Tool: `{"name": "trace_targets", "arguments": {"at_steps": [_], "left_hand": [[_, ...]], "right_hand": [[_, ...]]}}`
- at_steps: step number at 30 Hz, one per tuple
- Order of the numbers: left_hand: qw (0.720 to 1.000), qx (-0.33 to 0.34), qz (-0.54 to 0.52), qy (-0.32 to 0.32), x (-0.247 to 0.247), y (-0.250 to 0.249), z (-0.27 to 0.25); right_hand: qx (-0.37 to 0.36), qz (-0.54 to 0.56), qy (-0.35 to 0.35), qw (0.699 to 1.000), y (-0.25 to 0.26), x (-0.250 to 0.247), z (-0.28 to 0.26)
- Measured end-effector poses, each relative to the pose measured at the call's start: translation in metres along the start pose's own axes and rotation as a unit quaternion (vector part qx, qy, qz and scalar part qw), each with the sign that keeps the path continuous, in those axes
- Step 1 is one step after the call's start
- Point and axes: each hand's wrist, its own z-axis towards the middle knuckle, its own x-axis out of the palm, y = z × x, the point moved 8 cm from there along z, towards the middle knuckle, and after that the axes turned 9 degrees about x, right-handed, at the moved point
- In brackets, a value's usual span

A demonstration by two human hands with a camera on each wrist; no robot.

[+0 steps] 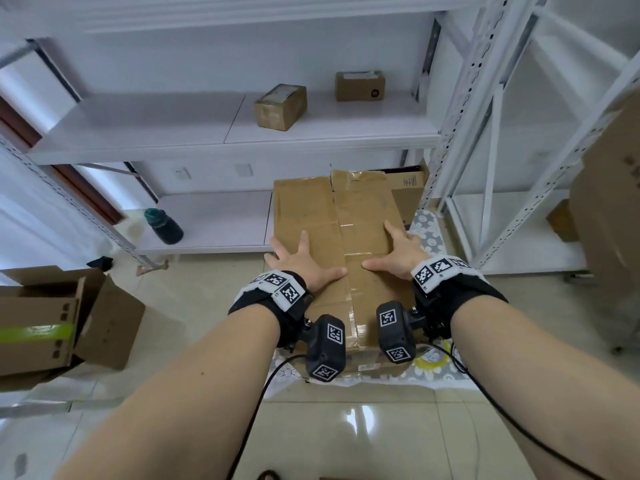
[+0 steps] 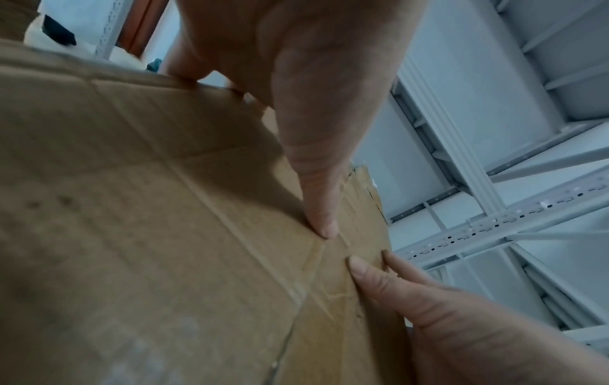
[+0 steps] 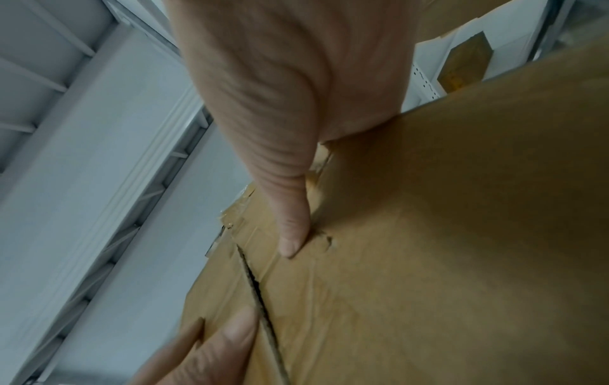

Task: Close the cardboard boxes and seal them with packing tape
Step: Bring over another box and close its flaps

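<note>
The box (image 1: pixel 311 216) was matt brown cardboard with glossy old tape (image 1: pixel 360 233); the floor (image 1: pixel 346 431) was shiny tile.

We see white metal shelving (image 1: pixel 228 129) along the wall ahead, and a second white rack (image 1: pixel 502 140) standing to its right with perforated uprights. On the lowest shelf at left a dark green bottle (image 1: pixel 163 226) lies tilted near the front edge. Two wall sockets (image 1: pixel 181 173) show between the shelf levels. The floor is pale glossy tile (image 1: pixel 363 431), and on it lies a grey mat with a white flower print (image 1: pixel 427 233). A small dark object (image 1: pixel 100 263) sits on the floor by the foot of the left upright; we cannot tell what it is. A brown door frame (image 1: pixel 20 133) edges the far left.
</note>
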Motion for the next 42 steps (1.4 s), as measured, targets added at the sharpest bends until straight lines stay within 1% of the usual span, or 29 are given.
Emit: {"name": "trace_targets", "arguments": {"at_steps": [5,8,10,14,17,20,23,28,30,35,37,40,42], "left_hand": [[0.999,0.001,0.05,-0.009,0.003,-0.001,0.003],[0.994,0.03,0.101,0.009,0.004,-0.014,0.002],[0.994,0.043,0.101,0.029,0.004,-0.021,0.002],[0.993,0.037,0.1,0.047,0.005,-0.016,0.004],[0.992,0.03,0.109,0.053,0.005,-0.013,0.004],[0.993,0.039,0.095,0.051,0.001,-0.018,0.001],[0.997,0.048,0.058,0.035,-0.006,-0.02,0.0],[0.999,0.044,0.003,-0.015,-0.017,-0.021,-0.003],[0.999,0.044,-0.007,-0.019,-0.02,-0.021,-0.005],[0.996,0.034,-0.077,-0.032,-0.028,-0.026,-0.008],[0.995,0.039,-0.084,-0.038,-0.033,-0.031,-0.011],[0.992,0.056,-0.09,-0.068,-0.046,-0.043,-0.014],[0.99,0.067,-0.089,-0.083,-0.054,-0.052,-0.016]], "right_hand": [[-0.002,-0.005,-0.012,1.0,0.002,0.004,-0.002],[-0.003,-0.014,-0.021,1.0,0.0,0.004,-0.004],[-0.006,-0.003,-0.014,1.0,-0.002,0.003,-0.002],[-0.004,-0.006,-0.003,1.0,-0.001,0.006,0.0],[0.003,-0.019,-0.011,1.0,0.002,0.008,-0.003],[-0.007,-0.008,-0.004,1.0,0.001,0.003,-0.003],[-0.021,0.03,0.006,0.999,-0.004,-0.006,-0.004],[-0.043,0.088,-0.003,0.995,-0.001,-0.018,-0.011],[-0.045,0.102,-0.004,0.994,-0.001,-0.023,-0.013],[-0.036,0.109,-0.001,0.993,-0.001,-0.032,-0.019],[-0.038,0.103,0.006,0.994,0.0,-0.033,-0.021],[-0.036,0.086,0.005,0.996,0.002,-0.037,-0.025],[-0.033,0.094,0.006,0.995,0.001,-0.04,-0.026]]}}
